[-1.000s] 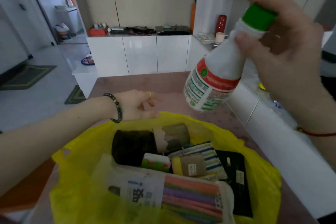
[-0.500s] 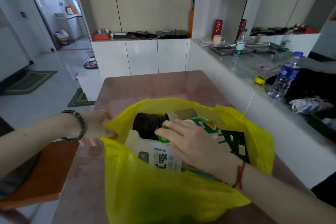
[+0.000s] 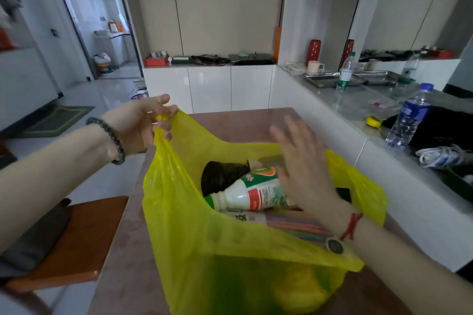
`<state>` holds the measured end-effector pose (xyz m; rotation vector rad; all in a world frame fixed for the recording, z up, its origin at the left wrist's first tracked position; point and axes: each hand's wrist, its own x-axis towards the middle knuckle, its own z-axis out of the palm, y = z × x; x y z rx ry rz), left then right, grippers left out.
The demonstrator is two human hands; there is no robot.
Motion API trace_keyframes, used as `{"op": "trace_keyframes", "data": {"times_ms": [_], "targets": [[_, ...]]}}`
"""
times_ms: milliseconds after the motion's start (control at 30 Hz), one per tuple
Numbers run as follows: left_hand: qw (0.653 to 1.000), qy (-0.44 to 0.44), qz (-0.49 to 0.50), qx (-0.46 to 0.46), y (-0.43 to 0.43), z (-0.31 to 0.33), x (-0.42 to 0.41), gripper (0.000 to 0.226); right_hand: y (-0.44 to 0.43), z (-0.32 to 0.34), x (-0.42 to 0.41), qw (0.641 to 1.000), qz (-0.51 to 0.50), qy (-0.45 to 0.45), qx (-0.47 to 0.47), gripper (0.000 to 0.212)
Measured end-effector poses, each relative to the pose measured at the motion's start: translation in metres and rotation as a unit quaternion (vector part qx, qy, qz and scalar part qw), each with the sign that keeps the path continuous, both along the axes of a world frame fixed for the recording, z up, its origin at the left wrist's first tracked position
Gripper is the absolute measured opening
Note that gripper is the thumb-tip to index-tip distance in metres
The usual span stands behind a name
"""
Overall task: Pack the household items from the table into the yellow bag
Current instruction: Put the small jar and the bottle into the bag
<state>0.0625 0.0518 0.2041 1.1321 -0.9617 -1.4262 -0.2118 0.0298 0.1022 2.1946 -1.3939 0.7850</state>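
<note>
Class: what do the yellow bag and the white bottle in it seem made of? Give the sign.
Bag: thin plastic film, glossy, translucent; it creases and contents show through. Bottle: probably opaque white plastic, smooth sheen, printed label.

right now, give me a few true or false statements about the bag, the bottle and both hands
1. The left hand pinches a handle of the yellow bag. True.
2. The white bottle stands upright. False: it lies on its side inside the yellow bag.
3. The right hand grips the white bottle. False: its fingers are straight and spread over the bag's opening, curled round nothing.
4. A blue-labelled water bottle stands on the counter. True.
</note>
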Motion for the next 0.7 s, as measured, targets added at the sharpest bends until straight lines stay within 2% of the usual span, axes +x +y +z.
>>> {"op": "trace_keyframes", "data": {"times_ms": [33,67,133,167,200,300,400,467,500,567,633,700], "targets": [[1.0,0.002,0.007,-0.009,-0.003,0.001,0.0,0.025,-0.007,0.01,-0.018,0.993,-0.112,0.0,0.032,0.082],[1.0,0.004,0.015,-0.02,-0.006,0.002,-0.001,0.022,-0.015,0.019,-0.037,0.973,-0.195,0.018,0.124,0.08],[0.999,0.009,0.028,-0.035,-0.012,0.004,-0.005,0.014,-0.031,0.032,-0.07,0.912,-0.26,0.02,0.318,0.049],[0.999,0.011,0.029,-0.04,-0.015,0.005,-0.007,0.01,-0.038,0.04,-0.083,0.887,-0.242,0.005,0.392,0.028],[0.999,0.011,0.025,-0.044,-0.019,0.006,-0.009,0.007,-0.047,0.047,-0.094,0.867,-0.208,-0.024,0.452,0.022],[0.998,0.017,0.009,-0.057,-0.03,0.011,-0.014,0.008,-0.072,0.073,-0.101,0.84,-0.112,-0.195,0.494,0.036],[0.996,0.019,0.001,-0.086,-0.04,0.023,-0.019,0.027,-0.093,0.104,-0.096,0.732,-0.021,-0.427,0.531,0.034],[0.994,0.02,0.015,-0.106,-0.049,0.036,-0.022,0.039,-0.108,0.131,-0.096,0.68,-0.004,-0.492,0.544,0.033],[0.993,0.021,0.032,-0.11,-0.055,0.042,-0.025,0.034,-0.114,0.146,-0.095,0.665,0.003,-0.51,0.546,0.032],[0.992,0.018,0.078,-0.103,-0.069,0.057,-0.033,0.025,-0.126,0.171,-0.092,0.668,0.013,-0.511,0.541,0.027],[0.989,0.024,0.106,-0.097,-0.084,0.069,-0.04,0.029,-0.135,0.19,-0.082,0.69,0.03,-0.488,0.534,0.015],[0.986,0.035,0.126,-0.101,-0.097,0.075,-0.038,0.035,-0.147,0.199,-0.073,0.701,0.038,-0.489,0.518,0.019]]}}
